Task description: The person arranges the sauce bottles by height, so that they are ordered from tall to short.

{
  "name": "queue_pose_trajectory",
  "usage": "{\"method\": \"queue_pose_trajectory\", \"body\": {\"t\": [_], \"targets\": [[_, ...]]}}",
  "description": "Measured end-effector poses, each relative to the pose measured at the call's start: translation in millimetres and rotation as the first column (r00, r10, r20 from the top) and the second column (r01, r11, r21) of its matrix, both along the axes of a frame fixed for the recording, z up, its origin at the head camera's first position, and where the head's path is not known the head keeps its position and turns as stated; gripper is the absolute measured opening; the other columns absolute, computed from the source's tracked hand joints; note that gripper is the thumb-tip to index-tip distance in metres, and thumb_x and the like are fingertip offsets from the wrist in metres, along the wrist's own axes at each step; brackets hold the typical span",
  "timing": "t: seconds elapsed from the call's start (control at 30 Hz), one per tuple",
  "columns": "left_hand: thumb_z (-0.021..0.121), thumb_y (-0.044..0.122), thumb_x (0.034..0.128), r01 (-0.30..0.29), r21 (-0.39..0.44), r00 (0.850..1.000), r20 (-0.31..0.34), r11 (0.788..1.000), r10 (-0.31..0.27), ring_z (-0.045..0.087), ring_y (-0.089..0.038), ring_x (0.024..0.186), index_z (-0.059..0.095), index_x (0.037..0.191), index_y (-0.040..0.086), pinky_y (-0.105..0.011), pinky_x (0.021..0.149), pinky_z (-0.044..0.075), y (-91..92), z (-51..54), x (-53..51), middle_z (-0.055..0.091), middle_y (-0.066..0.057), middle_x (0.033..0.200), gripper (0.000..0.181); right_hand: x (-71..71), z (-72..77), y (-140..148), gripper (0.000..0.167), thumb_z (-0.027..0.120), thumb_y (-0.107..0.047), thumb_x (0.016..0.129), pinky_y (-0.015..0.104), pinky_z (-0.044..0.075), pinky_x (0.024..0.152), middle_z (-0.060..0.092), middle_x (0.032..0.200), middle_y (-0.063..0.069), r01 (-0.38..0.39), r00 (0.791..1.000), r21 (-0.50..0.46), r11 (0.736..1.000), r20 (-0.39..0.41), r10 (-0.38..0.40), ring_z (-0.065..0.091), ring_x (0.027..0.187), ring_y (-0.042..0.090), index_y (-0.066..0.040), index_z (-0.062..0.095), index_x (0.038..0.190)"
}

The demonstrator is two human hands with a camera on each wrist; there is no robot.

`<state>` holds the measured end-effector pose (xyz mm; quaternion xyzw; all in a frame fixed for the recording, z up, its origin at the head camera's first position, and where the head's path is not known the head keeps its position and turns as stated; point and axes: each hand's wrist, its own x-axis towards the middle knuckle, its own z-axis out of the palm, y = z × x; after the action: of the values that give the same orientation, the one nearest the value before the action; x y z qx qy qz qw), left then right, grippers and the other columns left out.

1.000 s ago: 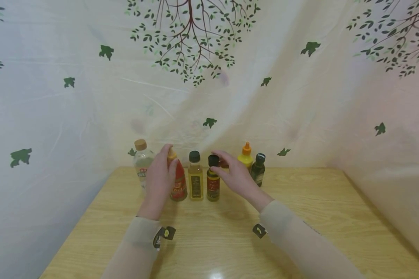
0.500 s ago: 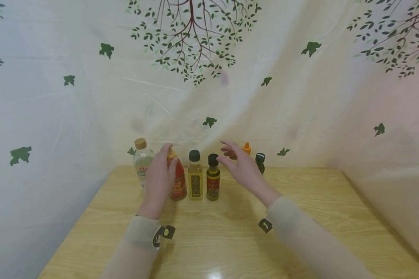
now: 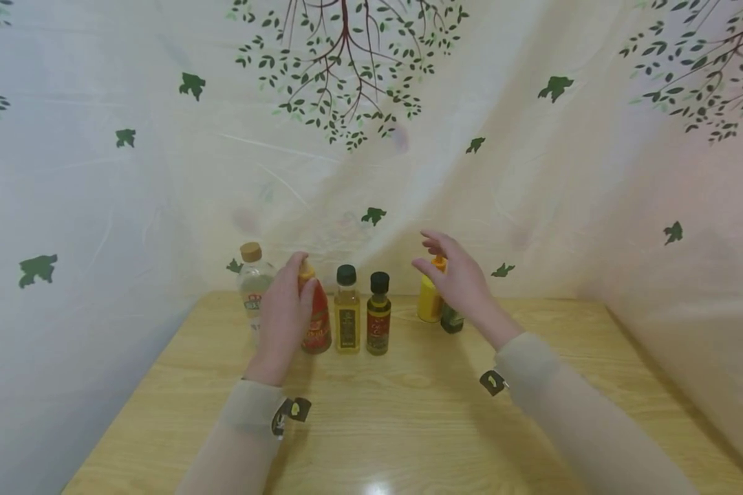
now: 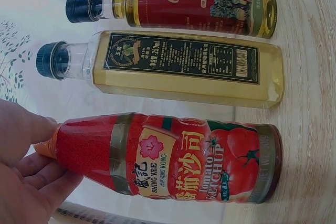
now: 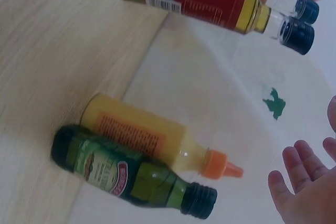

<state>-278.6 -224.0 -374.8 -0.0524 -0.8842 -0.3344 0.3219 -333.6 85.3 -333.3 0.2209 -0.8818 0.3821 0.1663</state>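
Note:
My left hand (image 3: 281, 316) grips the cap and neck of an upright red tomato ketchup bottle (image 4: 184, 161), its thumb and fingers round the orange cap. The ketchup bottle stands on the wooden table. My right hand (image 3: 461, 278) holds nothing; its fingers are spread and relaxed near the tops of a yellow squeeze bottle (image 5: 142, 129) with an orange nozzle and a small dark green bottle (image 5: 126, 171). In the head view this hand hides most of the green bottle. Between the hands stand a pale oil bottle (image 3: 347, 320) and a red-labelled olive oil bottle (image 3: 378, 323).
A clear bottle (image 3: 252, 285) with a tan cap stands left of the ketchup, partly behind my left hand. The wooden table (image 3: 371, 419) meets a pale curtain (image 3: 371, 179) printed with leaves just behind the bottles.
My right hand has let go of the olive oil bottle's cap and moved right and up towards the yellow squeeze bottle and green bottle. My left hand stays on the ketchup bottle.

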Motion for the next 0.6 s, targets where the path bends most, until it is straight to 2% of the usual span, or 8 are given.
{"method": "queue_pose_trajectory", "body": {"t": [0.07, 0.27, 0.6], "targets": [[0.07, 0.008, 0.1092, -0.002, -0.006, 1.0, 0.001, 1.0, 0.002, 0.07, -0.043, 0.114, 0.052, 0.157, 0.004, -0.058, 0.098, 0.058, 1.6, 2.8, 2.6, 0.07, -0.024, 0.132, 0.051, -3.8, 1.3, 4, 0.065, 0.073, -0.033, 0.11, 0.063, 0.042, 0.122, 0.061, 0.155, 0.016, 0.015, 1.0, 0.013, 1.0, -0.011, -0.015, 0.057, 0.143, 0.039, -0.013, 0.047, 0.166], [0.07, 0.009, 0.1092, -0.011, -0.008, 1.0, 0.005, 1.0, 0.011, 0.07, -0.042, 0.112, 0.052, 0.156, 0.004, -0.058, 0.096, 0.059, 1.1, 4.7, 2.2, 0.071, -0.024, 0.13, 0.051, -15.7, 4.7, 15, 0.067, 0.073, -0.035, 0.109, 0.066, 0.041, 0.12, 0.058, 0.156, 0.018, 0.047, 0.999, 0.048, 0.998, -0.021, -0.046, 0.055, 0.143, 0.039, -0.014, 0.046, 0.167], [0.069, 0.01, 0.1102, -0.01, -0.008, 1.0, 0.012, 1.0, 0.01, 0.07, -0.041, 0.112, 0.052, 0.156, 0.005, -0.058, 0.096, 0.06, 0.8, 1.7, -0.5, 0.071, -0.022, 0.129, 0.049, -32.8, 0.1, 24, 0.067, 0.073, -0.035, 0.109, 0.066, 0.041, 0.12, 0.055, 0.16, 0.017, 0.053, 0.996, 0.085, 0.995, 0.063, -0.059, 0.052, 0.145, 0.04, -0.015, 0.046, 0.168]]}}
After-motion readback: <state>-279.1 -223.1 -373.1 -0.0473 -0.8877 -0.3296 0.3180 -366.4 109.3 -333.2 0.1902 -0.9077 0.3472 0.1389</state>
